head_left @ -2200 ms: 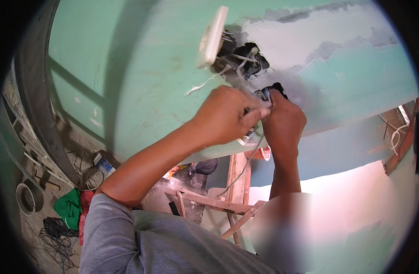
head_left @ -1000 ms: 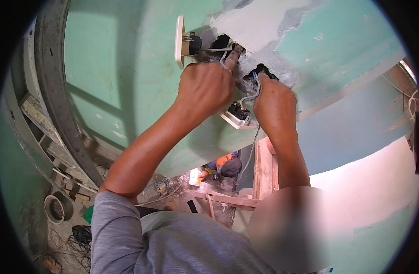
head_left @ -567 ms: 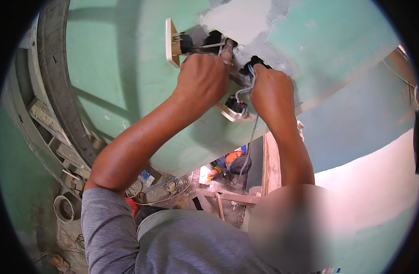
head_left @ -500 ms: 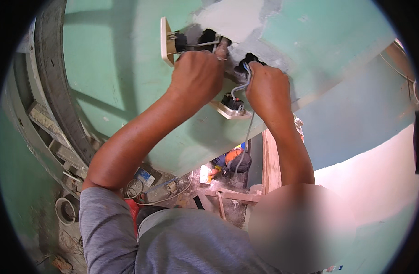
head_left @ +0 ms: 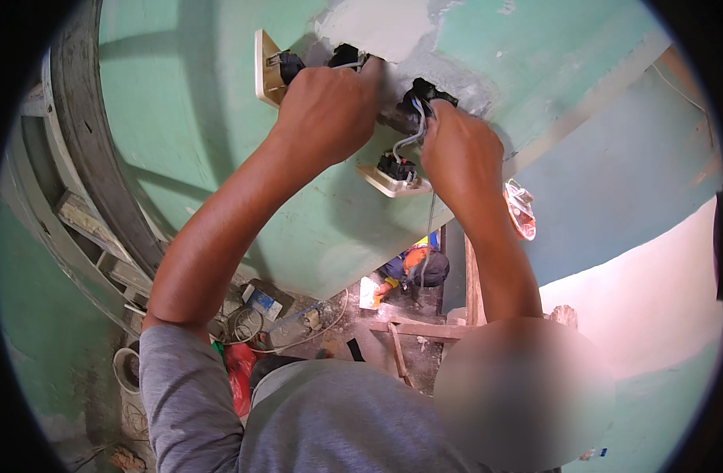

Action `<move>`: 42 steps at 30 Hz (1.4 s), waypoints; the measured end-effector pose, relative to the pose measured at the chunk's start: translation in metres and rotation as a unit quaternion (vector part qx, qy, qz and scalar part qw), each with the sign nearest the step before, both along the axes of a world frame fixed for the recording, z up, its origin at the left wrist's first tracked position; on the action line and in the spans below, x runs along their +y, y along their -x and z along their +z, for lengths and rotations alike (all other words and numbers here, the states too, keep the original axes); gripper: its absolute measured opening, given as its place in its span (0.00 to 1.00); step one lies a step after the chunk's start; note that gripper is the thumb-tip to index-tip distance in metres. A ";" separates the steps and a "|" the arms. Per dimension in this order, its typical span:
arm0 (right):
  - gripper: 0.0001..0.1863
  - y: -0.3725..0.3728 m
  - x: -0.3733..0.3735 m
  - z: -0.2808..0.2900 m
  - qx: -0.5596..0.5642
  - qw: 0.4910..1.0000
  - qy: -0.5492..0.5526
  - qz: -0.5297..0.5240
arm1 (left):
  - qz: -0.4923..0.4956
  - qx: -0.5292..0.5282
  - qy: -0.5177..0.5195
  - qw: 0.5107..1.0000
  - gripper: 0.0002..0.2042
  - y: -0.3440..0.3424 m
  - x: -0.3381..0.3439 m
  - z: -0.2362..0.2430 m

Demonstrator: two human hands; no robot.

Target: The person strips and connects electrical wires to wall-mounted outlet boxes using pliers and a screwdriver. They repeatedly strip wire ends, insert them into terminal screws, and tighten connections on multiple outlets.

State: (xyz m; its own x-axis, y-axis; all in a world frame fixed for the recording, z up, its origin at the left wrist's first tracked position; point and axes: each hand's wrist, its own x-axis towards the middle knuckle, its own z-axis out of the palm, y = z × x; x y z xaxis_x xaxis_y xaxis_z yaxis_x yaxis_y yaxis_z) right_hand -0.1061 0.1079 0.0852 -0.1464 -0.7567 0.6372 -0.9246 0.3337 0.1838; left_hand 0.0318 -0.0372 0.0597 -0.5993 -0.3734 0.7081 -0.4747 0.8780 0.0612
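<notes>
My left hand (head_left: 330,110) is closed at the left hole (head_left: 345,55) in the green wall, its index finger pointing up to the edge. A wire passes by its fingertips; what they grip is hidden. Beside it, a cream plate with a black socket back (head_left: 268,69) stands out from the wall. My right hand (head_left: 464,150) is closed on grey cable at the lower right hole (head_left: 428,93); its fingertips are mostly hidden. A second cream socket plate (head_left: 394,183) hangs by grey wires (head_left: 412,140) below that hole, between my wrists.
A metal ladder or frame (head_left: 101,158) stands at the left. Far below, a person (head_left: 420,264) in orange and dark clothing works near the floor. A wooden beam (head_left: 424,329), a red bag (head_left: 239,370), a bucket (head_left: 127,369) and coiled cable (head_left: 245,323) lie below. Crumpled white material (head_left: 520,209) shows beside my right forearm.
The view has shifted slightly, so the wall and plates sit a little farther left. My left index finger shows less inside its hole. Both hands stay at the same two holes.
</notes>
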 end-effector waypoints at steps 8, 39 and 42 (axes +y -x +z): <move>0.06 0.006 -0.007 0.002 -0.030 0.999 0.015 -0.005 | -0.032 0.018 -0.039 0.999 0.33 -0.007 0.007 -0.039; 0.15 -0.079 0.169 -0.090 -0.289 0.935 0.191 -0.082 | -0.241 0.156 -0.410 0.866 0.24 -0.090 0.059 -0.189; 0.14 -0.078 0.220 -0.117 -0.287 0.930 0.174 -0.152 | -0.244 0.070 -0.466 0.848 0.24 -0.104 0.066 -0.248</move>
State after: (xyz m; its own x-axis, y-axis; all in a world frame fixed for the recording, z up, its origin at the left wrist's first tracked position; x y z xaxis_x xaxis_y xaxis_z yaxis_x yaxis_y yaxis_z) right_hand -0.0284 0.3276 -0.0316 -0.7114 -0.3873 0.5865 -0.6902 0.5426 -0.4788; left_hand 0.1357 0.0286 -0.1886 -0.7773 -0.5419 0.3196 0.0002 0.5078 0.8615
